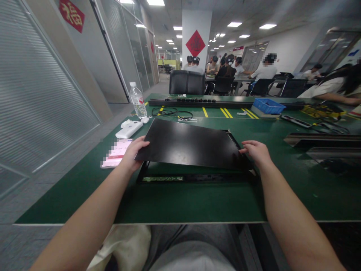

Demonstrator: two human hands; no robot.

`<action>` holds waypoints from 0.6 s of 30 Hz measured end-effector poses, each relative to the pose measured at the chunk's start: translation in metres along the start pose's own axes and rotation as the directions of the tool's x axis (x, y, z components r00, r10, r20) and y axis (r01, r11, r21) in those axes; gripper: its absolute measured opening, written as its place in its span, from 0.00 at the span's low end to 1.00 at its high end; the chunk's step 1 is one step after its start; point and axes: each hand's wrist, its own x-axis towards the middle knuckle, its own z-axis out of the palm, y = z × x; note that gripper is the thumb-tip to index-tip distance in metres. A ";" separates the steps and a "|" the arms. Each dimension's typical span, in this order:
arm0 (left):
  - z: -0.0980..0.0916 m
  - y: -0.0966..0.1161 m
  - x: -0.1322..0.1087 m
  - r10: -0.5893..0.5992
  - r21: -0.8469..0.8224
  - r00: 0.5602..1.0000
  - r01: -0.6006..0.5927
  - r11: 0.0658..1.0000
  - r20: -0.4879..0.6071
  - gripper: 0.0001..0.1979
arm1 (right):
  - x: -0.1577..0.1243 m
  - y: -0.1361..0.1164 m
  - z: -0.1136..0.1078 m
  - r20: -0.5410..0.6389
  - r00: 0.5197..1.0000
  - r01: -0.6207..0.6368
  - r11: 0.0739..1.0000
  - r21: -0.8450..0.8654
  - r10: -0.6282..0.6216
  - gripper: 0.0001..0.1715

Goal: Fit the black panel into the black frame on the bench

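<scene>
A flat, dark, slightly glossy panel (186,145) is tilted over a black rectangular frame (214,178), its left end raised above the frame. My left hand (135,152) grips the panel's left edge, thumb on top and fingers beneath. At the other end, my right hand (255,152) is closed with thumb and fingertips at the panel's right edge, close to the frame's side. A green circuit strip (163,179) shows along the near side of the frame. Most of the frame's inside is hidden under the panel.
On the green table (191,205), a phone (117,153), a white device (129,129) and a water bottle (138,101) stand at left. Black cables (172,113) and a long black bar (225,105) lie behind. A blue bin (269,106) and dark metal strips (318,140) are at right.
</scene>
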 end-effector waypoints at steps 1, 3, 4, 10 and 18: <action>0.000 -0.001 0.000 -0.001 0.007 1.000 0.001 1.000 0.003 0.20 | 0.001 0.001 -0.001 -0.010 1.000 0.011 1.000 -0.023 -0.011 0.18; -0.001 -0.002 0.001 0.004 0.021 1.000 -0.004 1.000 0.001 0.20 | 0.004 0.004 -0.002 -0.025 0.999 0.036 0.997 -0.067 -0.038 0.17; -0.001 -0.003 0.001 0.006 0.026 1.000 -0.006 1.000 0.000 0.19 | 0.005 0.005 -0.003 -0.030 0.998 0.046 0.995 -0.087 -0.049 0.17; -0.001 -0.005 0.002 -0.008 0.034 1.000 0.008 0.999 0.009 0.17 | 0.010 0.009 -0.004 -0.017 0.999 0.044 0.989 -0.143 -0.046 0.18; 0.002 -0.003 -0.001 -0.016 0.035 1.000 0.015 0.999 0.008 0.16 | 0.012 0.009 -0.006 -0.018 0.998 0.048 0.980 -0.193 -0.053 0.17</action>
